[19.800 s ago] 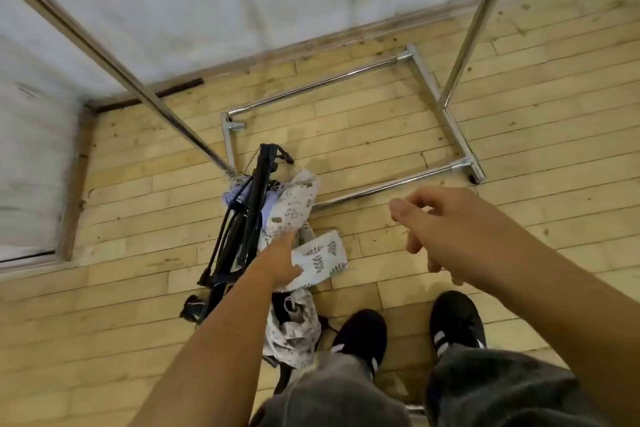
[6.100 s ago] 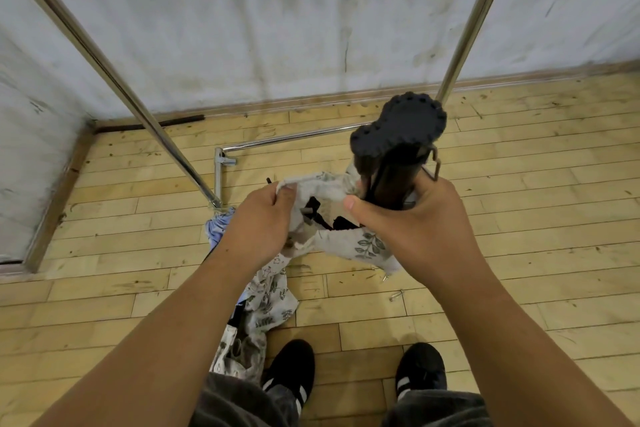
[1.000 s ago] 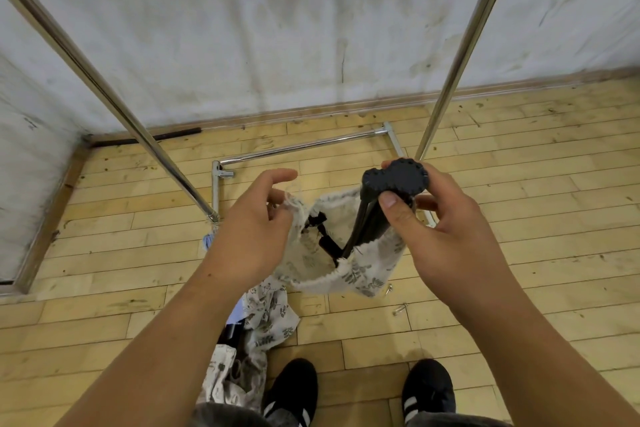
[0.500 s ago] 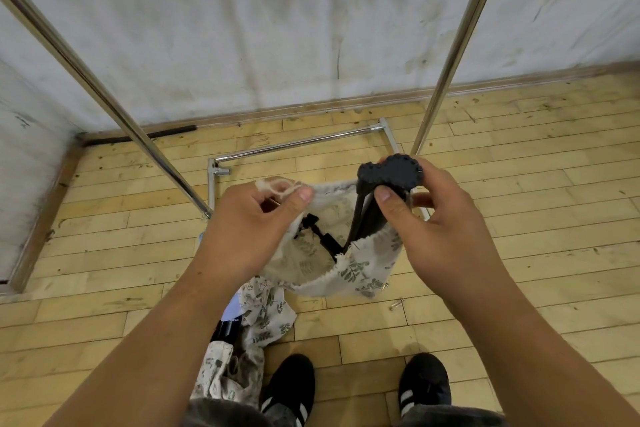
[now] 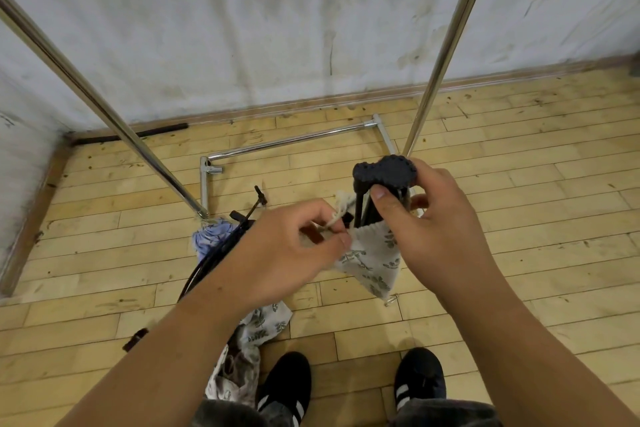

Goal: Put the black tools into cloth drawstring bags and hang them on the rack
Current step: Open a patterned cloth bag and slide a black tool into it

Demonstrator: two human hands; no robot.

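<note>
A white leaf-print drawstring bag [image 5: 372, 262] hangs in front of me with a black tool [image 5: 384, 173] standing in it, its knobbly head sticking out of the top. My right hand [image 5: 436, 218] grips the tool's shaft together with the bag's upper edge. My left hand [image 5: 294, 246] pinches the bag's cream drawstring [image 5: 337, 211] at the mouth. On the floor lie more black tools [image 5: 221, 250], a blue cloth [image 5: 211, 236] and other leaf-print bags [image 5: 256, 326]. The chrome rack [image 5: 446, 45] rises on both sides.
The rack's base bars [image 5: 294, 140] rest on the wooden floor near the white wall. Its left pole [image 5: 100, 104] slants across the left. My two black shoes [image 5: 287, 388] stand at the bottom edge. A small metal bit [image 5: 390, 302] lies on the boards.
The bag's mouth has narrowed around the tool as my left hand shifted right and pulled the drawstring. My right hand keeps hold of the tool.
</note>
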